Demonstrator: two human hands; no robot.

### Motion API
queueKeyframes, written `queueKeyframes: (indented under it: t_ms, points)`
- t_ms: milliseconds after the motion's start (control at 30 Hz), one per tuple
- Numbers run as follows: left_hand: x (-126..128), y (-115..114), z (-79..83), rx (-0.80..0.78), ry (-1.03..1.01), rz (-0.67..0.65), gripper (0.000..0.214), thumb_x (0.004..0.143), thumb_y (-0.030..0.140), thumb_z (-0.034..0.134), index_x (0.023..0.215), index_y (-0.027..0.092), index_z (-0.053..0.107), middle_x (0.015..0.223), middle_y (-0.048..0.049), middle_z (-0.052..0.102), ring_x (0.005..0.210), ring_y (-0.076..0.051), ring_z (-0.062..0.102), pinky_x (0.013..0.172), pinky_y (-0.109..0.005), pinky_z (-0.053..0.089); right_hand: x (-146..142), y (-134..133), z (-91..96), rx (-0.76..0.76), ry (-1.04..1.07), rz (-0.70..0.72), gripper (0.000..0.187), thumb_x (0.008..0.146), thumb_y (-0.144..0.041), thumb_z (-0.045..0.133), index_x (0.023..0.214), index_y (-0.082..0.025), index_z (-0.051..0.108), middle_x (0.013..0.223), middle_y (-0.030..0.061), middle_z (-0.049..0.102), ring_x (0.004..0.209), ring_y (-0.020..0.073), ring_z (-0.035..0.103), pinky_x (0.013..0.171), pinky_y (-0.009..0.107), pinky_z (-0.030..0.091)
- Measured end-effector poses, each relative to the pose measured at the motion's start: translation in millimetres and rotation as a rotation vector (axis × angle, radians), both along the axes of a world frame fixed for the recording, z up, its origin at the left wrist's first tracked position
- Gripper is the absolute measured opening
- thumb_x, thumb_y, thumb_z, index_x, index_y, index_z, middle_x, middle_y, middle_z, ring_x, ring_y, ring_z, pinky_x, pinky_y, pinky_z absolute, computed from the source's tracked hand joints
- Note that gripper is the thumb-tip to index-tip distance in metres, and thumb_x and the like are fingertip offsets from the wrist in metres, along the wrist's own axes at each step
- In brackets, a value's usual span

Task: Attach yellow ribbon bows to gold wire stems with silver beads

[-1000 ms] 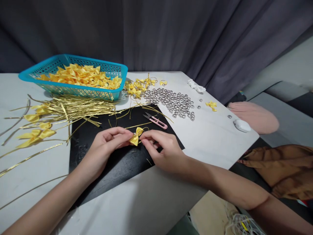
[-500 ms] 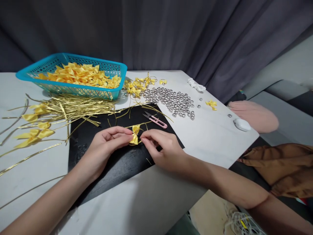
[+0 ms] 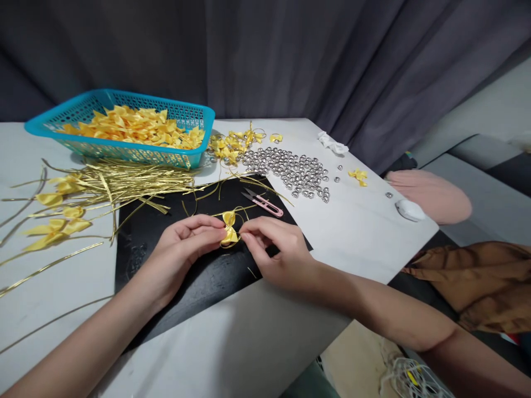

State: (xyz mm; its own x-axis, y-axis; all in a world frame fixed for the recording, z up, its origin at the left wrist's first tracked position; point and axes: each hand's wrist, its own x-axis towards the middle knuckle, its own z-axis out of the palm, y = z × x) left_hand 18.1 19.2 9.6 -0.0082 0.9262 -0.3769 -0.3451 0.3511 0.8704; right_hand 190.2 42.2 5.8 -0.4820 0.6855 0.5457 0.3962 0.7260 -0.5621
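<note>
Between my hands, over the black mat (image 3: pixel 182 282), is a small yellow ribbon bow (image 3: pixel 229 235). My left hand (image 3: pixel 188 243) pinches its left side between thumb and fingertips. A thin gold cord (image 3: pixel 230 247) loops around the bow. With thumb and forefinger closed at the bow's right edge, my right hand (image 3: pixel 276 246) pinches the cord. Pink thread snips (image 3: pixel 269 207) lie on the mat just beyond my right hand. My left fingertips hide the middle of the bow in part.
A turquoise basket (image 3: pixel 120 145) of yellow bows stands at the back left, gold cords (image 3: pixel 141 182) before it. Silver heart-shaped beads (image 3: pixel 298 171) spread behind the mat, near finished-looking bows (image 3: pixel 232 145). A white computer mouse (image 3: pixel 410 210) sits by the right edge.
The bow has turned slightly, and more of its yellow face and the cord loop beneath it shows. Both hands keep nearly the same place and grip.
</note>
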Motion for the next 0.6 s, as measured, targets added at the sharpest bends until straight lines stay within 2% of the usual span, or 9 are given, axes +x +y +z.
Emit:
queueKeyframes:
  t_ms: [233,400,600]
  points:
    - [-1.0,2.3,-0.9,0.000,-0.047,0.013,0.017,0.056,0.020,0.082,0.066,0.017,0.069,0.065,0.0034,0.067,0.061,-0.005,0.061,0.063,-0.010,0.048,1.1,-0.5,3.0,-0.005,0.005,-0.003,0.012,0.083,-0.008,0.049,0.078,-0.012,0.059,0.068,0.0024,0.061,0.052,0.0052,0.044,0.050,0.017,0.038]
    - [-0.7,2.6,-0.2,0.002,-0.050,-0.004,0.016,0.057,0.018,0.082,0.064,0.016,0.068,0.057,0.0043,0.063,0.055,-0.004,0.057,0.056,-0.009,0.046,-0.2,0.3,2.7,-0.024,0.011,-0.007,0.012,0.083,-0.008,0.050,0.079,-0.011,0.060,0.065,0.0014,0.058,0.052,0.0051,0.044,0.050,0.017,0.038]
    - [-1.1,1.6,0.1,-0.001,-0.101,0.001,0.016,0.057,0.015,0.081,0.064,0.016,0.067,0.060,0.0038,0.063,0.056,-0.004,0.057,0.056,-0.009,0.047,-1.7,-1.4,1.1,-0.048,0.060,-0.028,0.010,0.083,-0.010,0.051,0.080,-0.012,0.060,0.063,0.0003,0.057,0.052,0.0051,0.046,0.049,0.016,0.039]
